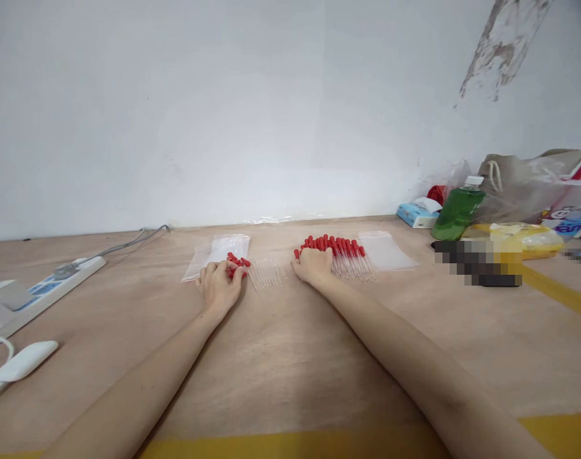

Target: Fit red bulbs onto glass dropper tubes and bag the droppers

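**Thin, clear, straight tubes [267,273] lie between the left hand [220,285] and the right hand [314,264]**

The loose tubes sit side by side just to the right of the left hand, which is the nearer of the two; the right hand is a little farther off on their other side. Their long axes run roughly away from the body, the near ends leaning slightly rightward, so they lie across the line joining the hands.

The left hand is palm down with bent fingers beside a small heap of glossy red, rubber-like bulbs [236,260] at its fingertips; whether it grips one I cannot tell. The right hand is curled narrow over the left end of a row of red-topped clear droppers [348,252], its fingers mostly hidden, so what it holds cannot be told. That row spreads to its right, red ends away from the body.

Beyond the left hand's fingers lie flat translucent plastic bags [230,244]; a whitish flat plastic packet [387,250] lies farther right of the right hand, past the droppers.
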Demonstrator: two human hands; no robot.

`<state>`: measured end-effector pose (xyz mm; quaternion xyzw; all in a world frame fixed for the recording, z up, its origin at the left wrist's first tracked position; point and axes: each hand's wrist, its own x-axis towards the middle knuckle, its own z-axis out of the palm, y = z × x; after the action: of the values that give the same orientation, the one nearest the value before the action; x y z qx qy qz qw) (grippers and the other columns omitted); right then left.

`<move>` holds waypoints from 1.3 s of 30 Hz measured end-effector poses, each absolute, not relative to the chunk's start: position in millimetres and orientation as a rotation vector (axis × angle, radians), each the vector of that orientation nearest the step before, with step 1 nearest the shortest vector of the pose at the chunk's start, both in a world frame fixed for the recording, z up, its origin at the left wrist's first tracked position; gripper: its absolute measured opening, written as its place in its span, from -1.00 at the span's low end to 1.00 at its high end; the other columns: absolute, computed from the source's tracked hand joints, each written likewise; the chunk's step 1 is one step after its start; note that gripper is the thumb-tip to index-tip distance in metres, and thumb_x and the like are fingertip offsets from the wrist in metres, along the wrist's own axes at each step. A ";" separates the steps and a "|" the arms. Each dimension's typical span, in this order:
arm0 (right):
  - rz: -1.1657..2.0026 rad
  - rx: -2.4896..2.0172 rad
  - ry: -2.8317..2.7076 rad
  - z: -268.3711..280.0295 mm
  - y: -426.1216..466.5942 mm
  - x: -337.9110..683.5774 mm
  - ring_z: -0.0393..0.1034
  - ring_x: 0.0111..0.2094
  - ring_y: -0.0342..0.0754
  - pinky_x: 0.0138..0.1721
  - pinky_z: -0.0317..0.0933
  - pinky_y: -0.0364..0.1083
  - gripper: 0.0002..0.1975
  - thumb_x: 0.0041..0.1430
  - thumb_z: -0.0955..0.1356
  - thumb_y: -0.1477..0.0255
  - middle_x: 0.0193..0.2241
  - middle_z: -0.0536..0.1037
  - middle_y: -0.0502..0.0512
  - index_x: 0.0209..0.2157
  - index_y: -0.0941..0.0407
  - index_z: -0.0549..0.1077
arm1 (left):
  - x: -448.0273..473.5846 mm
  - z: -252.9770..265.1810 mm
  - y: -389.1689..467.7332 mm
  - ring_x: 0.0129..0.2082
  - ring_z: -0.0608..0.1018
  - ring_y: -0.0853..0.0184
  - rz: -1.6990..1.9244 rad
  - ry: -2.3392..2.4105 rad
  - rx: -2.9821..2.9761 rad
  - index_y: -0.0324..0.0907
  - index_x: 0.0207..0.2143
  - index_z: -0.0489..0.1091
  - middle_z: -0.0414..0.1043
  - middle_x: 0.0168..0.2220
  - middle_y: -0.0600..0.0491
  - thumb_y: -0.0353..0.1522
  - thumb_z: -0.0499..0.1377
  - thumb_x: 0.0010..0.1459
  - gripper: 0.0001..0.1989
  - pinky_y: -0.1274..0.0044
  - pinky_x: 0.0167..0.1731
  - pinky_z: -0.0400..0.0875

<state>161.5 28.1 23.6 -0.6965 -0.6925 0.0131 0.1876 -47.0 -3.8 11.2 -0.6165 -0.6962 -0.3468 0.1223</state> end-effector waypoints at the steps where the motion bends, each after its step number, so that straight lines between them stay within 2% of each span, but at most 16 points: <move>1: 0.034 -1.948 -1.962 24.3 26.7 158.4 0.37 -0.25 0.10 -0.14 -0.12 0.05 -0.70 0.07 0.20 0.31 -0.34 0.51 0.29 -0.36 0.20 0.45 | -48.1 12.3 -2.4 -0.20 0.34 0.13 -1.008 -2.045 -1.786 -0.11 -0.41 0.41 0.33 -0.33 -0.03 -0.19 0.06 0.03 -0.77 0.32 -0.21 0.19; 4: 0.073 -1.934 -1.990 25.5 24.4 144.7 0.37 -0.25 0.06 -0.17 -0.08 0.01 -0.70 0.07 0.20 0.29 -0.33 0.51 0.24 -0.34 0.17 0.46 | -52.4 13.6 0.8 -0.22 0.35 0.16 -1.000 -1.989 -1.842 -0.12 -0.39 0.43 0.33 -0.33 -0.02 -0.20 0.06 0.04 -0.76 0.36 -0.20 0.20; 8: 0.153 -1.971 -1.988 25.1 26.4 128.2 0.37 -0.27 0.07 -0.19 -0.03 0.02 -0.67 0.06 0.22 0.26 -0.33 0.51 0.28 -0.32 0.19 0.47 | -57.6 7.4 2.0 -0.27 0.37 0.20 -1.009 -1.800 -2.006 -0.14 -0.41 0.43 0.32 -0.35 0.00 -0.19 0.10 0.01 -0.76 0.39 -0.21 0.24; 17: 0.308 -2.044 -2.022 27.9 31.0 120.7 0.37 -0.22 0.10 -0.16 -0.02 0.07 -0.76 0.04 0.23 0.42 -0.28 0.51 0.31 -0.31 0.18 0.48 | -62.1 -7.1 9.2 -0.39 0.42 0.28 -0.964 -1.861 -2.178 -0.19 -0.43 0.39 0.30 -0.34 -0.01 -0.33 0.05 0.04 -0.85 0.46 -0.36 0.33; 22: 0.368 -2.051 -2.044 31.8 31.8 110.0 0.34 -0.15 0.13 -0.11 -0.05 0.11 -0.77 -0.01 0.26 0.49 -0.22 0.49 0.31 -0.29 0.19 0.48 | -58.3 -2.8 4.7 -0.31 0.39 0.22 -0.984 -1.749 -2.129 -0.21 -0.42 0.34 0.28 -0.35 -0.05 -0.34 0.01 0.07 -0.85 0.39 -0.26 0.32; 25: 0.409 -2.025 -2.030 37.1 27.9 110.3 0.33 -0.15 0.16 -0.14 0.00 0.11 -0.76 0.01 0.26 0.45 -0.23 0.48 0.35 -0.29 0.23 0.47 | -55.9 -0.8 0.8 -0.25 0.37 0.17 -1.034 -1.669 -2.096 -0.21 -0.38 0.30 0.30 -0.35 -0.07 -0.35 -0.01 0.09 -0.85 0.35 -0.22 0.30; 29: 0.398 -1.822 -2.040 42.5 8.8 140.1 0.36 -0.22 0.07 -0.25 0.12 -0.03 -0.71 0.15 0.15 0.40 -0.24 0.47 0.34 -0.23 0.25 0.39 | -47.7 -1.4 -5.4 -0.27 0.39 0.22 -1.160 -1.563 -2.235 -0.20 -0.30 0.26 0.35 -0.31 -0.04 -0.37 -0.04 0.13 -0.86 0.39 -0.24 0.31; 32: 0.369 -1.613 -2.071 35.6 -13.7 183.0 0.35 -0.29 -0.08 -0.29 0.15 -0.13 -0.71 0.22 0.09 0.40 -0.25 0.46 0.20 -0.13 0.21 0.28 | -32.1 -2.1 -15.3 -0.25 0.41 0.27 -1.214 -1.449 -2.412 -0.20 -0.18 0.25 0.35 -0.26 -0.03 -0.38 -0.04 0.15 -0.81 0.42 -0.22 0.32; 36: 0.301 -1.102 -2.104 13.4 -41.9 236.2 0.31 -0.26 -0.06 -0.23 0.17 -0.07 -0.74 0.19 0.13 0.46 -0.28 0.44 0.15 -0.09 0.16 0.24 | -2.7 0.9 -34.3 -0.26 0.40 0.32 -1.149 -1.365 -2.673 -0.18 -0.18 0.31 0.32 -0.29 0.00 -0.37 -0.06 0.18 -0.78 0.47 -0.25 0.32; 39: 0.260 -1.009 -2.131 2.7 -55.6 254.3 0.29 -0.23 -0.05 -0.20 0.15 -0.05 -0.75 0.19 0.13 0.46 -0.24 0.43 0.16 -0.13 0.11 0.31 | 14.9 2.9 -44.0 -0.33 0.41 0.35 -1.181 -1.399 -2.795 -0.17 -0.26 0.34 0.32 -0.33 0.02 -0.33 -0.04 0.18 -0.80 0.51 -0.33 0.33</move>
<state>254.3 -55.6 2.7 -0.3943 -0.8328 0.1015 0.3751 14.9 -44.0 2.9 -0.8325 -0.4165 -0.3516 -0.0995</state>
